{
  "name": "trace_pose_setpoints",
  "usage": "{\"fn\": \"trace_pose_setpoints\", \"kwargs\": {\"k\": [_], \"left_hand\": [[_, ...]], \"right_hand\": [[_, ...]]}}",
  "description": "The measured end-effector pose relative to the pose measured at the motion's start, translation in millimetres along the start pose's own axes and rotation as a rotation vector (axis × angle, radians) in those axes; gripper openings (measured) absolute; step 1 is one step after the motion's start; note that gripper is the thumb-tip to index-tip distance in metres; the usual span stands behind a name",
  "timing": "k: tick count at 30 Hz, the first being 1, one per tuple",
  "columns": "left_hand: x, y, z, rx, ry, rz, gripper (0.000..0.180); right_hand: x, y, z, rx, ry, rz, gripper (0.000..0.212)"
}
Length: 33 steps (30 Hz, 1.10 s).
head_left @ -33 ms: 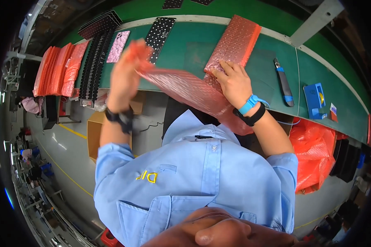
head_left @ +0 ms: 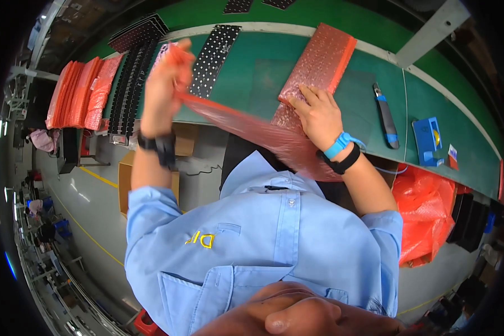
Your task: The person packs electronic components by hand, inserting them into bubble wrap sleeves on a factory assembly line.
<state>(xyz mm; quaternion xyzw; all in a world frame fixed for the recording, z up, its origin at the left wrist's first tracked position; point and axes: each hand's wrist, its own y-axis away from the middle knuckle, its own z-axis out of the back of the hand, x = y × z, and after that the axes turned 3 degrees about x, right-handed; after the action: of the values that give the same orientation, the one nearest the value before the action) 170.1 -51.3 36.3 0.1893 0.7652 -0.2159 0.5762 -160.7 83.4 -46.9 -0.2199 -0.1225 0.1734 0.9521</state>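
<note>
My left hand [head_left: 161, 92] is raised at the left of the bench, closed around a bunched end of thin red bubble wrap [head_left: 252, 129]. From there the wrap slants down across my front to below my right wrist, slightly smeared by motion. My right hand [head_left: 321, 115] lies with fingers spread on the near end of a flat stack of red bubble-wrap bags [head_left: 319, 59]. Beside my left hand lies a black board with white dots [head_left: 214, 61]. A pink patterned piece is mostly hidden behind that hand.
Red wrapped packs [head_left: 81, 92] and a black slotted rack [head_left: 130, 89] stand at the left. To the right lie a utility knife [head_left: 385, 115] and a blue tape dispenser [head_left: 425, 143]. A big red bubble-wrap bundle [head_left: 423, 215] hangs below the bench edge. Cardboard boxes [head_left: 127, 185] stand on the floor.
My left hand has moved a little to the left with the bunched wrap, now covering most of the pink piece. The wrap hangs slightly lower. My right hand stays on the stack.
</note>
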Motion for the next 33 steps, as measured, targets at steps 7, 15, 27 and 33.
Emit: {"fn": "trace_pose_setpoints", "kwargs": {"k": [7,15,27,33], "left_hand": [[16.7,-224.1,13.1,-0.271,-1.519,0.386,0.06],[101.4,-306.4,10.2,-0.343,-1.651,0.525,0.076],[-8.3,-105.4,49.6,0.021,0.275,0.315,0.053],[-3.1,44.1,-0.8,-0.03,0.424,-0.039,0.056]], "right_hand": [[5.6,2.6,-2.0,-0.077,-0.184,-0.013,0.03],[8.6,3.8,-5.8,-0.089,-0.274,0.007,0.031],[0.1,-12.5,33.0,0.097,-0.341,-0.014,0.04],[28.8,-112.6,39.8,0.433,-0.959,-0.125,0.04]]}}
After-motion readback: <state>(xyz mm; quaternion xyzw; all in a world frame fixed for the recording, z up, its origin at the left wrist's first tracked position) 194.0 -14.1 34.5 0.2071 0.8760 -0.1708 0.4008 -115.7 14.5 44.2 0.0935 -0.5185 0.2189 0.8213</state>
